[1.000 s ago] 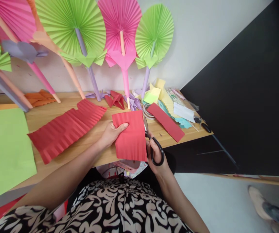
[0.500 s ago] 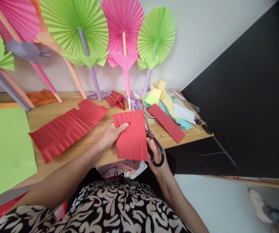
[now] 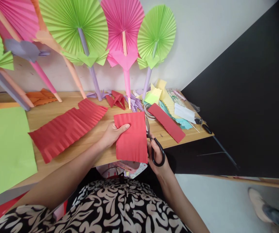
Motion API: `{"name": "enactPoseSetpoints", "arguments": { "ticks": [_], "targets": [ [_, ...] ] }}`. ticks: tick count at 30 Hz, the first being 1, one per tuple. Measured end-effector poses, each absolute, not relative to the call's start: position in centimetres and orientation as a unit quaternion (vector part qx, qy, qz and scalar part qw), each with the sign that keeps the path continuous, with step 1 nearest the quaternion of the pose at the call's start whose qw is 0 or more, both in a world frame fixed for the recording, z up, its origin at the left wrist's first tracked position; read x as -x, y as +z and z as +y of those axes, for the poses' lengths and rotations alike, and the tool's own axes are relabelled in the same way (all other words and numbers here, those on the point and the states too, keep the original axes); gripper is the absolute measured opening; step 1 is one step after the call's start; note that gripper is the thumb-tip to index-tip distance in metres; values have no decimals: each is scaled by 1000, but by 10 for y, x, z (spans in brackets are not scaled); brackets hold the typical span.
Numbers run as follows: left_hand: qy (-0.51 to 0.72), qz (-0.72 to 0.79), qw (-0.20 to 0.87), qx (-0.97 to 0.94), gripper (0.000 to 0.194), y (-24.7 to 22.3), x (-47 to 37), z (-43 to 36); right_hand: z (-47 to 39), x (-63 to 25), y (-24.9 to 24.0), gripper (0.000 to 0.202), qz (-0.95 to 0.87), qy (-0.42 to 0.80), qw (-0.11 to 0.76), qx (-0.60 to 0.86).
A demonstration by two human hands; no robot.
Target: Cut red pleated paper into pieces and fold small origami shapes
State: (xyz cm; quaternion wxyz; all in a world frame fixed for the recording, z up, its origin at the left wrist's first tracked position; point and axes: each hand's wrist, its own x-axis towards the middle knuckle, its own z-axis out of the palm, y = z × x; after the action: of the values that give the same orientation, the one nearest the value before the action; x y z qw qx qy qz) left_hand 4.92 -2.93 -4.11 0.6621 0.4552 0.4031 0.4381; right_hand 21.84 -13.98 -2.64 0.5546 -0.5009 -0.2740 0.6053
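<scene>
My left hand (image 3: 113,134) pinches the left side of a creased red paper piece (image 3: 131,142), thumb on top and fingers underneath. Black-handled scissors (image 3: 159,152) are in my right hand (image 3: 157,158), whose fingers pass through the handles. Their blades lie along the right edge of the red paper, pointing away from me. A larger pleated red sheet (image 3: 69,127) rests on the table to the left. Right of the scissors lies a narrow red paper strip (image 3: 167,123).
Green paper (image 3: 7,152) covers the table's left end. Paper fans (image 3: 75,26) on rolled sticks lean against the wall. A tape roll (image 3: 150,112), paper scraps (image 3: 162,94) and a black-handled tool (image 3: 206,128) sit at the right. Someone's foot (image 3: 257,200) shows at lower right.
The red paper in my left hand has lowered slightly. The scissors have shifted a little right, with their blades now more beside the paper's edge.
</scene>
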Motion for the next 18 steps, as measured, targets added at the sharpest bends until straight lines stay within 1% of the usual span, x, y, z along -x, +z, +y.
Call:
{"name": "enactPoseSetpoints", "arguments": {
  "ticks": [7, 18],
  "targets": [
    [428, 401, 668, -458, 55, -42, -51, -28, -137, -214, -17, 56, -251, 630, 574, 459],
    [431, 394, 680, -443, 52, -40, -51, -30, -137, -204, -13, 61, -281, 575, 600, 480]
  ]
}}
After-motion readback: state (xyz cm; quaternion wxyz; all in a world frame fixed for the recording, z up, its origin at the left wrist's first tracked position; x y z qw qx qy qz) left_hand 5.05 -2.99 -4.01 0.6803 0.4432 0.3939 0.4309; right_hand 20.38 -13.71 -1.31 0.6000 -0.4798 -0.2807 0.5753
